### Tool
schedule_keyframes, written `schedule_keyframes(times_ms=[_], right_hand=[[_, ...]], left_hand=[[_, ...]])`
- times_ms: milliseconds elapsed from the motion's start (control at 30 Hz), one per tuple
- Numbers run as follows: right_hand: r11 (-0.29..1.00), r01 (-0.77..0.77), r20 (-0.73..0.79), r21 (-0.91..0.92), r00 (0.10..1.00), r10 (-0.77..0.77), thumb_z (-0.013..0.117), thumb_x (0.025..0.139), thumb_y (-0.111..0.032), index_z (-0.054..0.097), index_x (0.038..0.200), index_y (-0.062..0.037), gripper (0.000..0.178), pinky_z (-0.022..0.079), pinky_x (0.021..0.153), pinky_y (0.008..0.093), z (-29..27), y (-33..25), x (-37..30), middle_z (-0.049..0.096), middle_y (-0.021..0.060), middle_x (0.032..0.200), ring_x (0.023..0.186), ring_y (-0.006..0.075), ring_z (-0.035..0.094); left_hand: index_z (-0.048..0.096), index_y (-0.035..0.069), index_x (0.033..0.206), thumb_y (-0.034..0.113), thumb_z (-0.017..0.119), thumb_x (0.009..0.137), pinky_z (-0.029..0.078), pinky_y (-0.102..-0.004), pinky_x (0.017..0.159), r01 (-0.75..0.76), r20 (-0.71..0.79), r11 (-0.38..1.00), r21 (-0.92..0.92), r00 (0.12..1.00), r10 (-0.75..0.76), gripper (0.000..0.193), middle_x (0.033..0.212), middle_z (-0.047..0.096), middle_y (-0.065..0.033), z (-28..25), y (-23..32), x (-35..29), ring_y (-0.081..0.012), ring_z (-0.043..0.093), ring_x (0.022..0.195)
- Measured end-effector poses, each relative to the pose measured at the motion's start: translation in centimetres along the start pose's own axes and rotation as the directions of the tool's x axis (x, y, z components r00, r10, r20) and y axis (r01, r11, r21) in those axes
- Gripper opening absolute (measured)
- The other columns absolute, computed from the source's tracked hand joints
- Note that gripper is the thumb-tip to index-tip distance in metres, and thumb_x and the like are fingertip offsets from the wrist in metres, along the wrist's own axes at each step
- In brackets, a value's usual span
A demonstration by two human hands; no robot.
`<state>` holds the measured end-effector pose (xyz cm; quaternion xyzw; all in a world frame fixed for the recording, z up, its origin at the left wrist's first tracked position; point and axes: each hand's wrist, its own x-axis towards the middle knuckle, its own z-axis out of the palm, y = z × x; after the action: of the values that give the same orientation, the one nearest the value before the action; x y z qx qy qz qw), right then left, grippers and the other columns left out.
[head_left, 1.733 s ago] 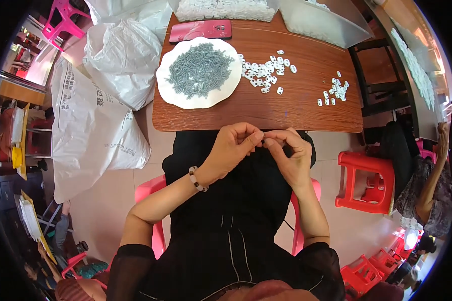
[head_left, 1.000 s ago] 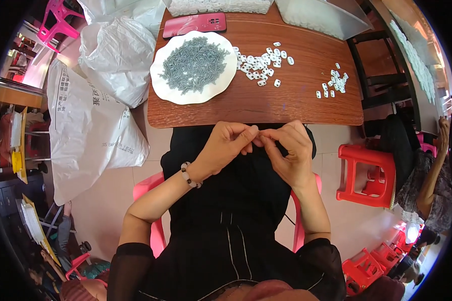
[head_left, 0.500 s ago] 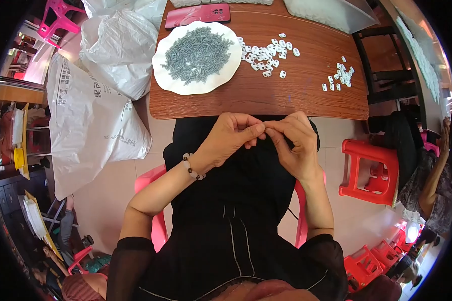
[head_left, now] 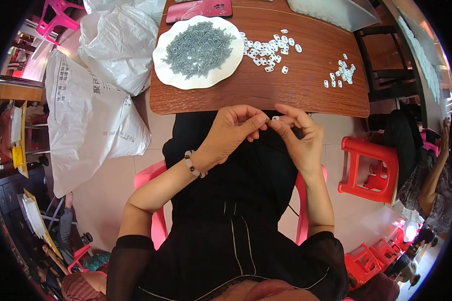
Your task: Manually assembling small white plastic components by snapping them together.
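Both of my hands meet over my lap, just below the table's near edge. My right hand (head_left: 302,134) pinches a small white piece (head_left: 275,118) with thumb and fingers, and its index finger is raised. The piece looks like the white ones with dark holes on the table. Right against it, the thumb and index finger of my left hand (head_left: 235,129) are pressed together; what they hold is too small to make out. Beyond them, a white wavy-rimmed plate (head_left: 160,70) bears many small grey ribbed pieces (head_left: 200,49).
Loose white pieces (head_left: 271,52) lie right of the plate, with a smaller group (head_left: 344,74) farther right. A pink phone (head_left: 198,10) rests at the wooden table's (head_left: 316,30) back. Large white sacks (head_left: 93,125) stand left; a red stool (head_left: 369,170) stands right.
My right index finger has lifted and the right fingers have opened out, bringing the small white piece into sight. The left hand keeps its pinch. The whole view has shifted slightly.
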<state>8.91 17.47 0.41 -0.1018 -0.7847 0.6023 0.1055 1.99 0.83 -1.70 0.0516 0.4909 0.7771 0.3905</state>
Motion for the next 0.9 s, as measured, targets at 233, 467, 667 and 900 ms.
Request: schedule_keyframes(times_ms=[233,467,667,900], right_hand=[[0.957,-0.126,0.105,0.26,0.989,0.101,0.067,0.088,-0.004,0.065,0.099,0.005,0.015,0.048,0.072,0.019,-0.28,-0.5,0.21,0.07,0.0079,0.086,0.077,0.0075,0.064],[0.979,-0.103,0.129,0.178,0.988,0.081,0.063,0.091,-0.007,0.065,0.093,0.0031,0.011,0.045,0.065,0.0177,-0.81,-0.49,0.31,0.067,0.0032,0.076,0.072,0.0049,0.061],[0.998,-0.057,0.148,-0.013,0.987,0.058,0.059,0.091,-0.008,0.062,0.082,-0.0001,0.013,0.037,0.056,0.0193,-0.87,-0.67,0.08,0.058,-0.0014,0.064,0.059,0.0032,0.049],[0.998,-0.026,0.116,-0.054,0.993,0.032,0.061,0.088,-0.007,0.062,0.08,0.0012,0.011,0.039,0.056,0.0212,-0.69,-0.85,-0.07,0.058,0.002,0.064,0.058,0.0059,0.05]], left_hand=[[0.066,0.0,0.097,0.017,0.064,0.092,0.043,-0.0187,0.061,-0.11,-0.02,0.985,0.135,0.993,0.114,0.017,0.081,0.065,-0.0032,0.43,0.21,-0.27,-0.0054,0.054,0.066],[0.066,0.0,0.096,0.018,0.064,0.091,0.043,-0.0183,0.061,-0.147,-0.019,0.966,0.212,0.988,0.154,0.018,0.081,0.065,-0.0023,0.37,0.28,-0.36,-0.0049,0.053,0.066],[0.066,0.0,0.096,0.019,0.064,0.092,0.045,-0.0189,0.062,-0.201,0.0,0.929,0.311,0.977,0.211,0.019,0.079,0.065,-0.0015,0.3,-0.18,-0.22,-0.0045,0.055,0.067],[0.066,-0.001,0.095,0.017,0.064,0.092,0.046,-0.0194,0.063,-0.232,0.023,0.904,0.358,0.97,0.24,0.018,0.079,0.065,-0.0017,0.23,-0.52,-0.2,-0.0047,0.057,0.07]])
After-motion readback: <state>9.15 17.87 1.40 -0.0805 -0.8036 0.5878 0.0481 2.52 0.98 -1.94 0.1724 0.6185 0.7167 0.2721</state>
